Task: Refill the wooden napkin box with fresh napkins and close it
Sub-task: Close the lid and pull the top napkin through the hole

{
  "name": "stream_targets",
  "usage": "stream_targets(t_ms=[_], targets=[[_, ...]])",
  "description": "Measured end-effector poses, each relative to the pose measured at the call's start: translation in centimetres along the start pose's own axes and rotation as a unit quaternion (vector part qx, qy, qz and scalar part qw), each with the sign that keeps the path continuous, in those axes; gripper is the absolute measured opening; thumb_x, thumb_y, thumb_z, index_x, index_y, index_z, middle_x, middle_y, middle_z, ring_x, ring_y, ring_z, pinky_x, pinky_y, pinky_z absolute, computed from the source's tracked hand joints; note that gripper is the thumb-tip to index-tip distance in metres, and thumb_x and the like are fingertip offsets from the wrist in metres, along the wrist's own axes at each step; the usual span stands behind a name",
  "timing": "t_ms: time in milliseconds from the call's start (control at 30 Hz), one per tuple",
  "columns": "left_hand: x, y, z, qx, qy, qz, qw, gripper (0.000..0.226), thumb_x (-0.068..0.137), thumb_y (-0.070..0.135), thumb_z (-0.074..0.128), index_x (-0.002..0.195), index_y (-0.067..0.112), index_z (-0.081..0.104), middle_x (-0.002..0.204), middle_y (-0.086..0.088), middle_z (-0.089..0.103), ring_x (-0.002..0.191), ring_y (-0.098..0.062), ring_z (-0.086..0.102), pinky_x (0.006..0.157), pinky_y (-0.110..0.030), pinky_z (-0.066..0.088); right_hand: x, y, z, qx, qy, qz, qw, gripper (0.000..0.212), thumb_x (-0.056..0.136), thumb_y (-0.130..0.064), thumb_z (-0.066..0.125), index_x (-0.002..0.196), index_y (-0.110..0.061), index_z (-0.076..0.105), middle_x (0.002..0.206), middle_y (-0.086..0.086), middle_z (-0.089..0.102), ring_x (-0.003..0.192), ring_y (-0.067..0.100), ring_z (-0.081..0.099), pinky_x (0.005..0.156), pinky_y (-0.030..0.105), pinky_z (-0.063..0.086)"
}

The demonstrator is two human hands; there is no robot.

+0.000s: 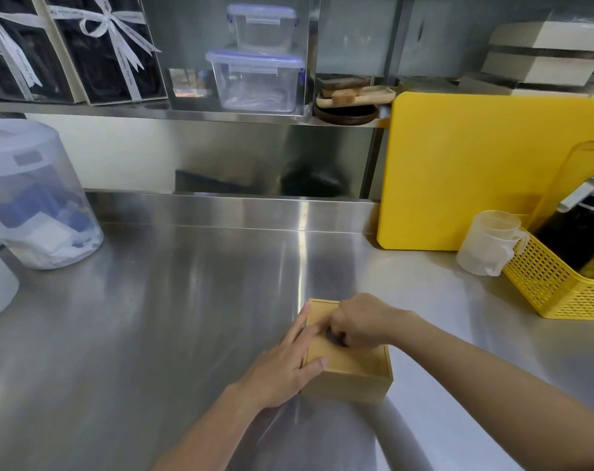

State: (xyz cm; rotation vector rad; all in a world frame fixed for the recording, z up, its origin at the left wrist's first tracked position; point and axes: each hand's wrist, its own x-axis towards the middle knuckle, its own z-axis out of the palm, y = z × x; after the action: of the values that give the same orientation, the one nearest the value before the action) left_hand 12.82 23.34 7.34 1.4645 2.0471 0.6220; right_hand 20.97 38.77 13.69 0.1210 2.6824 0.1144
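Note:
A small square wooden napkin box (350,368) sits on the steel counter near the front, its lid on top with a dark round hole in the middle. My left hand (288,365) lies flat against the box's left side, thumb on the near corner and fingers reaching over the lid. My right hand (360,321) rests on the lid from the right, with its fingers curled into the hole. No napkins are visible in or around the box.
A clear plastic tub (40,205) with packets stands at the left. At the right are an upright yellow cutting board (475,164), a plastic measuring cup (489,243) and a yellow basket (560,283) with a bottle. Containers fill the shelf (186,112) behind.

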Motion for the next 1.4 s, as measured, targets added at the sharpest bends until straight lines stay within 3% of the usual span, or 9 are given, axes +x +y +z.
stream_targets(t_ms=[167, 333, 567, 667, 900, 1100, 1200, 1300, 1400], targets=[[0.1, 0.1, 0.0, -0.014, -0.002, 0.009, 1.000, 0.055, 0.091, 0.045, 0.042, 0.139, 0.049, 0.015, 0.149, 0.031, -0.019, 0.120, -0.012, 0.048, 0.097, -0.040, 0.039, -1.8, 1.4, 0.5, 0.137, 0.041, 0.025, 0.989, 0.018, 0.086, -0.022, 0.056, 0.093, -0.017, 0.072, 0.093, 0.004, 0.071, 0.077, 0.015, 0.050, 0.068, 0.031, 0.043], [0.9, 0.3, -0.3, -0.058, 0.050, 0.006, 0.997, 0.052, 0.084, 0.035, 0.058, 0.132, 0.038, 0.038, 0.155, 0.018, 0.004, 0.139, -0.013, 0.023, 0.107, -0.033, 0.021, -2.8, 2.6, 1.6, 0.296, 0.102, 0.046, 0.949, 0.009, 0.081, -0.018, 0.061, 0.074, -0.023, 0.061, 0.077, -0.006, 0.056, 0.076, 0.015, 0.052, 0.067, 0.032, 0.047], [2.3, 2.4, 0.4, 0.039, 0.152, 0.040, 0.987, 0.042, 0.083, 0.040, 0.061, 0.121, 0.027, 0.051, 0.144, 0.008, 0.032, 0.132, -0.011, 0.022, 0.101, -0.020, 0.012, -2.8, 2.3, 2.3, 0.451, 0.172, 0.081, 0.872, 0.011, 0.081, -0.008, 0.059, 0.072, -0.014, 0.061, 0.077, -0.002, 0.056, 0.073, 0.012, 0.051, 0.068, 0.028, 0.045], [3.4, 3.0, 0.7, 0.032, 0.160, 0.026, 0.986, 0.040, 0.085, 0.038, 0.059, 0.122, 0.025, 0.053, 0.133, 0.008, 0.044, 0.126, -0.011, 0.030, 0.096, -0.020, 0.016, -2.3, 2.3, 2.3, 0.487, 0.172, 0.111, 0.849, 0.012, 0.085, -0.009, 0.057, 0.074, -0.012, 0.060, 0.076, 0.003, 0.056, 0.070, 0.012, 0.048, 0.063, 0.023, 0.041], [5.3, 3.6, -0.2, -0.057, 0.209, -0.058, 0.975, 0.018, 0.089, 0.025, 0.058, 0.089, 0.012, 0.070, 0.109, 0.003, 0.055, 0.108, -0.017, 0.042, 0.083, -0.023, 0.020, -1.6, 2.1, 2.9, 0.541, 0.224, 0.170, 0.792, 0.016, 0.085, -0.024, 0.066, 0.083, -0.010, 0.058, 0.075, 0.001, 0.054, 0.068, 0.012, 0.048, 0.059, 0.020, 0.039], [6.4, 4.0, -0.8, -0.051, 0.179, -0.113, 0.976, 0.018, 0.086, 0.020, 0.056, 0.079, 0.014, 0.071, 0.118, 0.007, 0.052, 0.115, -0.014, 0.036, 0.087, -0.025, 0.017, -2.1, 1.5, 3.9, 0.440, 0.204, 0.186, 0.854, 0.031, 0.075, -0.041, 0.073, 0.073, -0.012, 0.061, 0.074, 0.001, 0.056, 0.067, 0.014, 0.050, 0.059, 0.025, 0.038], [6.6, 4.0, -1.1, -0.082, 0.155, -0.131, 0.976, 0.019, 0.085, 0.017, 0.055, 0.076, 0.014, 0.072, 0.120, 0.009, 0.052, 0.116, -0.015, 0.035, 0.085, -0.026, 0.016, -2.0, 1.4, 4.2, 0.400, 0.200, 0.188, 0.874, 0.017, 0.082, -0.028, 0.067, 0.082, -0.011, 0.069, 0.085, 0.000, 0.055, 0.081, 0.017, 0.052, 0.071, 0.026, 0.040], [6.5, 3.9, -1.4, -0.080, 0.139, -0.128, 0.979, 0.019, 0.086, 0.020, 0.056, 0.073, 0.019, 0.070, 0.119, 0.010, 0.052, 0.116, -0.014, 0.036, 0.086, -0.028, 0.016, -2.0, 1.6, 4.2, 0.430, 0.200, 0.187, 0.861, 0.014, 0.086, -0.017, 0.061, 0.084, -0.008, 0.070, 0.087, 0.001, 0.056, 0.083, 0.017, 0.052, 0.078, 0.028, 0.040], [6.0, 3.7, -1.8, -0.112, 0.138, -0.094, 0.980, 0.008, 0.086, 0.026, 0.058, 0.082, 0.024, 0.065, 0.113, 0.009, 0.055, 0.114, -0.013, 0.040, 0.089, -0.029, 0.023, -2.2, 1.9, 3.9, 0.524, 0.178, 0.200, 0.809, 0.012, 0.086, -0.011, 0.058, 0.075, -0.008, 0.064, 0.079, 0.002, 0.056, 0.074, 0.014, 0.050, 0.065, 0.023, 0.040]])
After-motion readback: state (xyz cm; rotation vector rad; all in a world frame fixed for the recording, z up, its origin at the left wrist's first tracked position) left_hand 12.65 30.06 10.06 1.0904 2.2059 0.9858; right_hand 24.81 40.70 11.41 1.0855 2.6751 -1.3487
